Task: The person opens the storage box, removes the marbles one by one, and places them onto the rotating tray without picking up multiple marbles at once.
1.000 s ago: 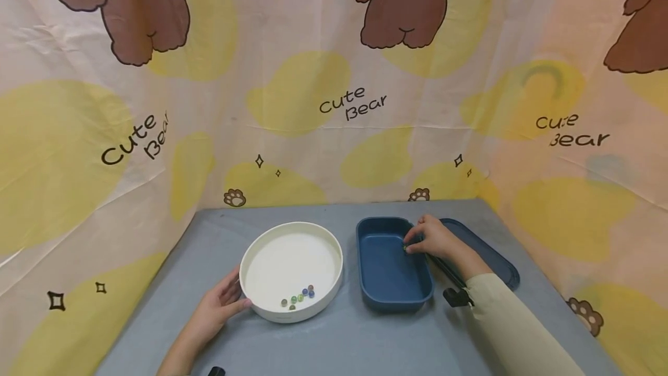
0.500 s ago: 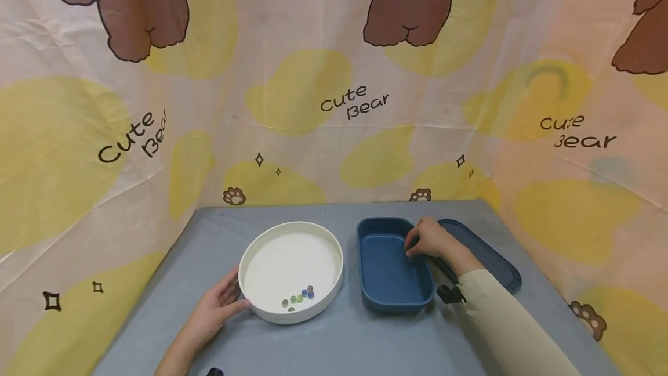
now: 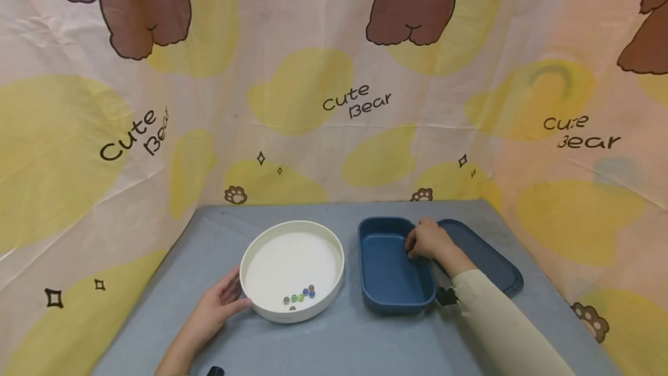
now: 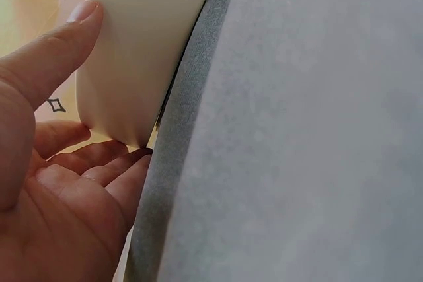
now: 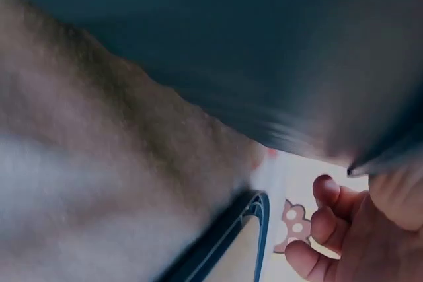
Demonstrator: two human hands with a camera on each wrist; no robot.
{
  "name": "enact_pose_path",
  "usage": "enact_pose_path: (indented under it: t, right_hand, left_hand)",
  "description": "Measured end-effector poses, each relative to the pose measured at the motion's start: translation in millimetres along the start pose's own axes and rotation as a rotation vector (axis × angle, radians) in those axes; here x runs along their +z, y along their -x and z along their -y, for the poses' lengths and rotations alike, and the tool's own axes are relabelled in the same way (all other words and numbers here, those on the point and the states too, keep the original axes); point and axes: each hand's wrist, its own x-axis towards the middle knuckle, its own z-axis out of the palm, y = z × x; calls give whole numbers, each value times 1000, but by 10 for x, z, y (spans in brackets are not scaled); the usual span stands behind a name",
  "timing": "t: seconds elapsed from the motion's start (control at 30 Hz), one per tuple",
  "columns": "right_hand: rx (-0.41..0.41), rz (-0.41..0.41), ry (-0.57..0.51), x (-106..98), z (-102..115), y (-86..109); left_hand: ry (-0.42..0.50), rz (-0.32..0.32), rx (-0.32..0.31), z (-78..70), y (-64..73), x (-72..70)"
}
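Observation:
My left hand [image 3: 211, 311] holds the near left side of a round white tray [image 3: 292, 260]. In the left wrist view, its thumb lies against the outer wall and the fingertips touch that wall lower down. Several glass marbles [image 3: 301, 298] lie along the tray's front. My right hand [image 3: 430, 241] reaches over the right rim of a dark blue rectangular box [image 3: 386, 271], fingers bent and fingertips just inside. I cannot tell whether a marble is between them. In the right wrist view, bent fingers of this hand [image 5: 347, 236] show below the box's outer wall [image 5: 211, 31].
A dark blue lid [image 3: 485, 257] lies flat to the right of the box, partly behind the right forearm. Grey cloth [image 3: 334, 341] covers the table. A printed curtain [image 3: 292, 86] stands along the back and both sides.
The right hand's fingers have curled in more, and the green marble seen at its fingertips a second ago is out of sight. The left hand and the tray have stayed put.

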Motion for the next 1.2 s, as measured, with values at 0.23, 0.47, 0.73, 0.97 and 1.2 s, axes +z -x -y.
enact_pose_path:
  t: [0.23, 0.47, 0.73, 0.97, 1.2]
  right_hand:
    - [40, 10, -16, 28, 41, -5]
    - [13, -4, -23, 33, 10, 0]
    - [-73, -71, -105, 7, -56, 17]
    - [-103, -84, -230, -68, -107, 62]
    - [-98, -86, -344, -191, -181, 161]
  left_hand:
    - [-40, -13, 19, -7, -8, -3]
    - [-35, 2, 30, 15, -27, -11]
    - [-27, -3, -5, 48, -14, -21]
    - [-19, -4, -10, 33, 4, -13]
    - [-17, -8, 5, 54, -8, -10]
